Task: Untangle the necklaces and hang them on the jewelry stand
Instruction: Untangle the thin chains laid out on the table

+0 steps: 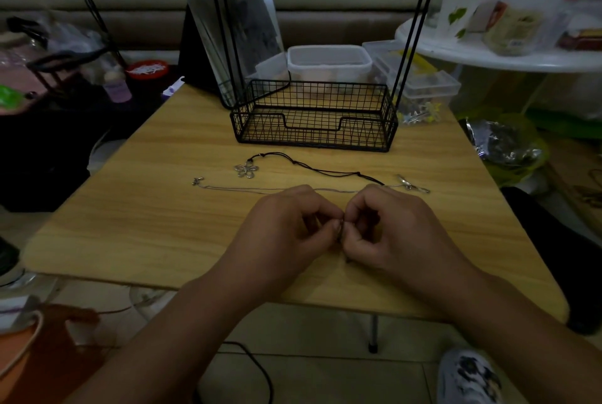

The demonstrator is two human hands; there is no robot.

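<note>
On the wooden table [136, 221] a black cord necklace [312, 168] with a silver flower pendant [246, 170] lies stretched out. Just in front of it runs a thin silver chain [247, 189] with a clasp at its left end and a silver pendant [411, 184] at the right. My left hand [290, 227] and my right hand [391, 224] meet at the table's middle, fingertips pinching a small, thin piece between them; what it is stays hidden by the fingers. The black wire jewelry stand [312, 117] with a basket base and tall uprights stands behind the necklaces.
Clear plastic boxes [329, 61] and a leaning mirror [228, 12] sit behind the stand. A white round table [488, 55] with bags and a cup is at the back right. Clutter lies on the floor to the left. Silver star pieces [423, 113] rest near the stand's right side.
</note>
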